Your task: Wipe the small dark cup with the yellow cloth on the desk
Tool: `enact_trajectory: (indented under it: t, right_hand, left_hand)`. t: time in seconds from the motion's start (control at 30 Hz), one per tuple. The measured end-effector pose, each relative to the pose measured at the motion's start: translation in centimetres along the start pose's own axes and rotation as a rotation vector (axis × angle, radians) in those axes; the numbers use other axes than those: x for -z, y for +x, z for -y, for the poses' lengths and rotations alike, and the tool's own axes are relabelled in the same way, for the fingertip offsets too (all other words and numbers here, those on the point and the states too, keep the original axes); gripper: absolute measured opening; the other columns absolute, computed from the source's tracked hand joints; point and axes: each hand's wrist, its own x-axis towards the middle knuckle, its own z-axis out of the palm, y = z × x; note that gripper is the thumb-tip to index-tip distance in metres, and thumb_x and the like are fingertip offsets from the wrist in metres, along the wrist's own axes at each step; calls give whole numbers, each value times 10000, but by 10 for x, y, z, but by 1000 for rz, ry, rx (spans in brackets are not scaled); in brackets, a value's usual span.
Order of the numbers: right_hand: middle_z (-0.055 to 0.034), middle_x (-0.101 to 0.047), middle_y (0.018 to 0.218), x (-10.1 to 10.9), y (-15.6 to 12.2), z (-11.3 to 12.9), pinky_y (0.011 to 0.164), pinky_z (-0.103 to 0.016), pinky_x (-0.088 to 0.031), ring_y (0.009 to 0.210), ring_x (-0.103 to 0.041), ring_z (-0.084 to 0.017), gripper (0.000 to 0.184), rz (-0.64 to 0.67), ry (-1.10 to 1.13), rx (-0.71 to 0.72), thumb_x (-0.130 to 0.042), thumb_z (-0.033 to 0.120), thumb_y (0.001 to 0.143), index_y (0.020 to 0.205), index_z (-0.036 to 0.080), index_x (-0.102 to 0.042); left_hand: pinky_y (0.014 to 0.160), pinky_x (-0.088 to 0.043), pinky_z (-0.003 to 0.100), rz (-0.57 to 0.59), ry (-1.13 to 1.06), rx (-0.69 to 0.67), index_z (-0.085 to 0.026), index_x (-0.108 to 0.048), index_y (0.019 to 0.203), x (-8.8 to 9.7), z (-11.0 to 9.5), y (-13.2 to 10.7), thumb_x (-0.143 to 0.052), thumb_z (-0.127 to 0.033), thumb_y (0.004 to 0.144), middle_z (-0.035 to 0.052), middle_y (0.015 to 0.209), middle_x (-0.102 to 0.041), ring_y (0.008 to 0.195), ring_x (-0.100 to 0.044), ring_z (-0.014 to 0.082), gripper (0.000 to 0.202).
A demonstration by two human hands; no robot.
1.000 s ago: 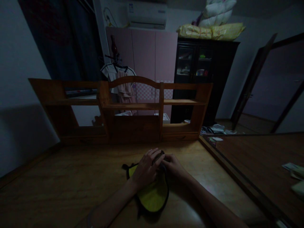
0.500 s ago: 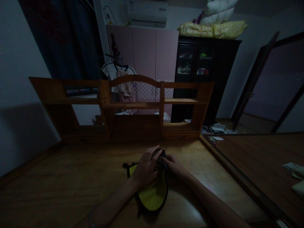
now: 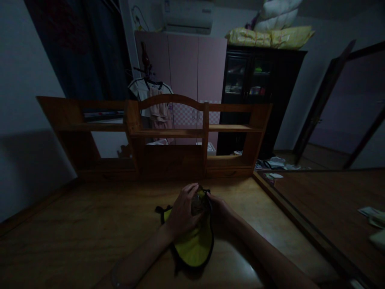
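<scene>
A yellow cloth piece with black edging (image 3: 194, 247) lies on the wooden desk (image 3: 90, 224) in front of me. My left hand (image 3: 182, 210) rests on its far end with the fingers curled round a small dark object (image 3: 198, 202). My right hand (image 3: 221, 210) grips the same spot from the right side, fingers closed on the black edge. The dim light keeps me from making out what the dark object is.
A wooden shelf unit (image 3: 168, 138) stands along the desk's back edge. Behind it are a pink wardrobe (image 3: 186, 76), hanging clothes (image 3: 153, 104) and a dark cabinet (image 3: 255, 88). A second wooden surface (image 3: 331, 204) with papers (image 3: 373, 218) lies to the right.
Both hands have lifted the far end of the yellow cloth slightly and drawn closer together around the small dark object; the view shifted a little.
</scene>
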Motion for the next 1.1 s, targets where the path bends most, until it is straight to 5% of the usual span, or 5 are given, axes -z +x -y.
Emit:
enact_trajectory:
  t: [0.13,0.83,1.1]
  right_hand:
    - [-89,-711,957,-3,-1,0,920,-377,-444,940,-649,-233,365,68,108,-85,-564,448,898,1078,143,-656]
    - [-95,-703,1038,3,2,-3,914,-385,-470,1008,-639,-244,476,45,2,-46,-502,552,914,1141,156,-637]
    - [-96,-711,1015,8,3,-4,928,-343,-463,966,-653,-227,351,-71,-89,60,-647,414,855,1059,130,-679]
  left_hand:
    - [1068,-399,508,-8,19,1,-177,-184,1466,0,-1,-1,-684,-399,818,174,1406,-385,1327,-376,313,848]
    - [1084,-389,507,15,-93,79,-178,-219,1433,2,2,0,-756,-558,698,179,1413,-384,1325,-392,322,987]
    - [1084,-389,509,16,-93,32,-180,-170,1453,-1,6,-1,-750,-554,707,185,1422,-365,1335,-380,319,1016]
